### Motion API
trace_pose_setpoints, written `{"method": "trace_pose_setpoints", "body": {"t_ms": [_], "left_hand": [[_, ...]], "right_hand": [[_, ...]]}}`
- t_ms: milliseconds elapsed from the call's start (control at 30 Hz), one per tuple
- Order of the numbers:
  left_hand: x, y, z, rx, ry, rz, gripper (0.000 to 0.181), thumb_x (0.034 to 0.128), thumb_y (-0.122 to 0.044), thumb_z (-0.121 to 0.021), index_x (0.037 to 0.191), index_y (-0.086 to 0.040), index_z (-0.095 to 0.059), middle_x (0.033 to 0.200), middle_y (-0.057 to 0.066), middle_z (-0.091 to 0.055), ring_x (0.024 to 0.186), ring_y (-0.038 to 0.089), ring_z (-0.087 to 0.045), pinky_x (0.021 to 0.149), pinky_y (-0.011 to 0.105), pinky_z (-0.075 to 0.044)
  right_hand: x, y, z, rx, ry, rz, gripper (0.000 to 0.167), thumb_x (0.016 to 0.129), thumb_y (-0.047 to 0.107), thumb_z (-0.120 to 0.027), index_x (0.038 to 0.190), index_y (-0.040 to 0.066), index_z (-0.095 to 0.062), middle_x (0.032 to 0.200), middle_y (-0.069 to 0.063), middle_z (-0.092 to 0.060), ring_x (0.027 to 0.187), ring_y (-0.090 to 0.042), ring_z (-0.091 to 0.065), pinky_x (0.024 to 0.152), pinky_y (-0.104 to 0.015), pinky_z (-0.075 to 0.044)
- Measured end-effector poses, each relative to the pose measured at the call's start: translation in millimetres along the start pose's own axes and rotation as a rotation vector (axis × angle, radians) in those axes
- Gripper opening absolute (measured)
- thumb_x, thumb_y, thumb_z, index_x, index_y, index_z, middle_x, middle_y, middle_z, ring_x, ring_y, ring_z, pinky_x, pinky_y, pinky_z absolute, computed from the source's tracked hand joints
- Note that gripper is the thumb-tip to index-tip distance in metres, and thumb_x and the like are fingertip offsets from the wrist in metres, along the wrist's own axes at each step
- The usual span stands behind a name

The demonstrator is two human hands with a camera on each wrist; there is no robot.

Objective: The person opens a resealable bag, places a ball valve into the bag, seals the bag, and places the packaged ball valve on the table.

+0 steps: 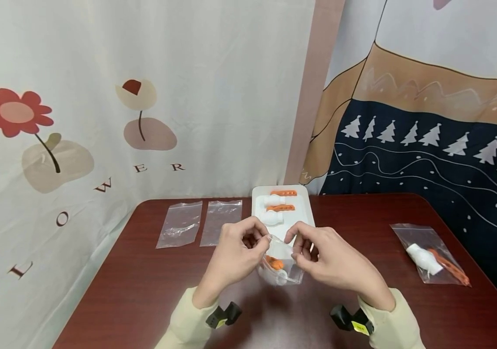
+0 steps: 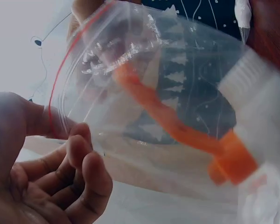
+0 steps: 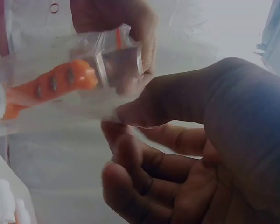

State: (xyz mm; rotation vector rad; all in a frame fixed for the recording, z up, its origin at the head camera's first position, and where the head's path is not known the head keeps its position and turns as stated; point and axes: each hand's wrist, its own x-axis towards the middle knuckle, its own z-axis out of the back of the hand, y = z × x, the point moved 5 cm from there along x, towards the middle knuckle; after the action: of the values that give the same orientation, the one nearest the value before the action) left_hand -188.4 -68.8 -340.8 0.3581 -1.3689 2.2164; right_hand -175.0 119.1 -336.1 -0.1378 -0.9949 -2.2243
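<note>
Between the two hands hangs a clear zip bag (image 1: 295, 275) with a red line along its mouth, seen in the left wrist view. Inside it are an orange strip-like piece (image 2: 161, 112) with a blocky end and a white ribbed plastic part (image 2: 263, 116). My left hand (image 1: 240, 249) pinches the bag near its mouth between thumb and index finger. Opposite it, my right hand (image 1: 333, 254) pinches the bag's edge with thumb and fingertips. Slots show along the orange piece (image 3: 53, 86) in the right wrist view.
Behind the hands, a white tray (image 1: 302, 213) holds more orange strips and white parts. Two flat clear bags (image 1: 180, 224) lie at the table's back left. A filled bag (image 1: 438, 261) with a white part and an orange strip rests on the right. Printed curtains (image 1: 231, 97) hang behind the table.
</note>
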Motion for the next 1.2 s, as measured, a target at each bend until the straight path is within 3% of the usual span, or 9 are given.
{"method": "trace_pose_setpoints", "body": {"t_ms": [133,267,400,467,567,700,967,1200], "left_hand": [[1.1,1.9,4.5,-0.006,-0.075,0.057,0.022,0.082,0.005,-0.063,0.075,-0.016,-0.065,0.058,-0.006,-0.061,0.048,0.006,-0.053,0.046,0.019,-0.043],[1.1,4.7,7.4,0.003,-0.113,0.098,0.022,0.0821,0.004,-0.062,0.076,-0.017,-0.065,0.058,-0.006,-0.061,0.047,0.007,-0.054,0.047,0.019,-0.043],[1.3,5.9,9.8,0.008,-0.124,0.13,0.019,0.0833,0.001,-0.064,0.077,-0.017,-0.066,0.059,-0.005,-0.062,0.049,0.009,-0.055,0.048,0.019,-0.043],[1.7,6.3,11.6,0.008,-0.125,0.146,0.018,0.0842,-0.001,-0.066,0.077,-0.017,-0.066,0.059,-0.004,-0.063,0.05,0.01,-0.056,0.049,0.019,-0.044],[2.7,7.8,14.1,0.015,-0.123,0.162,0.017,0.0849,-0.003,-0.069,0.076,-0.017,-0.066,0.059,-0.004,-0.063,0.051,0.01,-0.056,0.05,0.02,-0.045],[4.3,9.2,16.6,0.052,-0.109,0.164,0.018,0.0858,-0.006,-0.071,0.075,-0.018,-0.065,0.059,-0.005,-0.06,0.053,0.009,-0.054,0.052,0.019,-0.044],[4.7,10.7,21.0,0.123,-0.036,0.186,0.024,0.0879,-0.01,-0.069,0.068,-0.022,-0.063,0.06,-0.007,-0.058,0.056,0.01,-0.055,0.053,0.02,-0.043],[3.3,14.5,21.9,0.11,0.083,0.178,0.018,0.0883,-0.005,-0.068,0.082,-0.022,-0.069,0.074,-0.006,-0.068,0.065,0.009,-0.062,0.06,0.022,-0.051]], "right_hand": [[-0.6,4,0,-0.017,-0.015,0.061,0.03,0.084,-0.01,-0.063,0.092,0.018,-0.064,0.079,0.013,-0.06,0.072,0.001,-0.056,0.064,-0.023,-0.053],[-1.5,6,-2,-0.053,0.044,0.021,0.034,0.085,-0.009,-0.058,0.089,0.02,-0.075,0.083,0.012,-0.065,0.073,0.001,-0.055,0.066,-0.023,-0.052],[-3.5,4,-5,-0.094,0.139,-0.061,0.023,0.092,0.009,-0.063,0.094,0.025,-0.08,0.086,0.017,-0.068,0.073,0.003,-0.057,0.069,-0.022,-0.051],[-3.8,4,-6,-0.112,0.171,-0.066,0.011,0.094,0.021,-0.07,0.093,0.027,-0.079,0.084,0.02,-0.067,0.071,0.004,-0.056,0.067,-0.021,-0.05],[-2.6,3,-5,-0.117,0.165,-0.042,0.002,0.09,0.027,-0.079,0.088,0.028,-0.078,0.079,0.023,-0.064,0.067,0.004,-0.054,0.063,-0.019,-0.048],[-1.8,1,1,-0.117,0.091,-0.005,0.011,0.089,0.016,-0.079,0.084,0.025,-0.078,0.077,0.022,-0.064,0.067,0.004,-0.054,0.063,-0.019,-0.048],[-4.1,-2,14,-0.103,-0.005,0.056,0.013,0.09,0.011,-0.078,0.087,0.023,-0.078,0.082,0.018,-0.067,0.073,0.001,-0.056,0.066,-0.021,-0.051],[-4.8,-1,19,-0.097,-0.069,0.058,0.013,0.087,0.009,-0.081,0.09,0.022,-0.079,0.087,0.017,-0.071,0.077,0.0,-0.058,0.065,-0.021,-0.052]]}}
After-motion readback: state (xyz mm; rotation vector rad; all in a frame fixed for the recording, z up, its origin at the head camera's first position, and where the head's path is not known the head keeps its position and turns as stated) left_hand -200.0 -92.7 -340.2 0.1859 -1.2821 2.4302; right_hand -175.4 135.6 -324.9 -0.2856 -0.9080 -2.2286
